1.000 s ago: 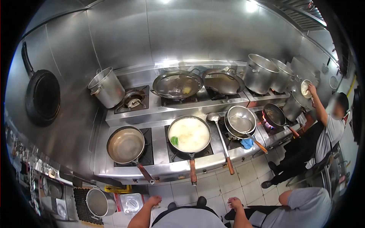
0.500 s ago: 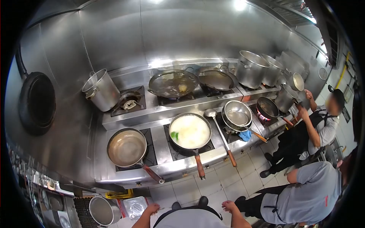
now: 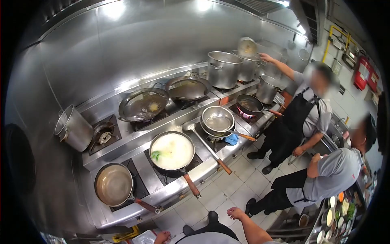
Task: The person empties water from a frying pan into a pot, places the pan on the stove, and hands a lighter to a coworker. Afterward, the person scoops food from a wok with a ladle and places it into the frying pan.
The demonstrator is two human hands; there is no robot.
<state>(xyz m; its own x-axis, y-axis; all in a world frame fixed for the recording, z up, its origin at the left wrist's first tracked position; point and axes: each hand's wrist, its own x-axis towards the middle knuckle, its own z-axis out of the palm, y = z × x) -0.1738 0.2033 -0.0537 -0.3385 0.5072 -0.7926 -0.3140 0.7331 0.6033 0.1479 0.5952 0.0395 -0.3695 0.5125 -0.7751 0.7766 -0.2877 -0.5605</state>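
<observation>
My left hand (image 3: 162,237) hangs low at the bottom edge, near my waist, its fingers curled in and nothing visible in them. My right hand (image 3: 235,212) is held out over the floor, fingers loosely bent and apart, holding nothing. In front of me on the range, a frying pan (image 3: 178,156) holds a pale, creamy liquid with a green leaf in it. Its wooden handle points towards me. Left of it stands another pan (image 3: 114,185) with only a brownish film. A long-handled ladle (image 3: 208,149) lies between the creamy pan and a stacked metal bowl and strainer (image 3: 218,119).
Two woks (image 3: 143,105) and tall stockpots (image 3: 224,70) line the back. A flame burns under a small black pan (image 3: 250,104). One co-worker (image 3: 302,105) reaches to a pot; another person (image 3: 321,175) stands at my right near ingredient containers (image 3: 328,217).
My view has turned right, so the range has shifted left. The nearer co-worker has raised an arm with a pan or strainer over the stockpots. My hands remain low with nothing visible in them.
</observation>
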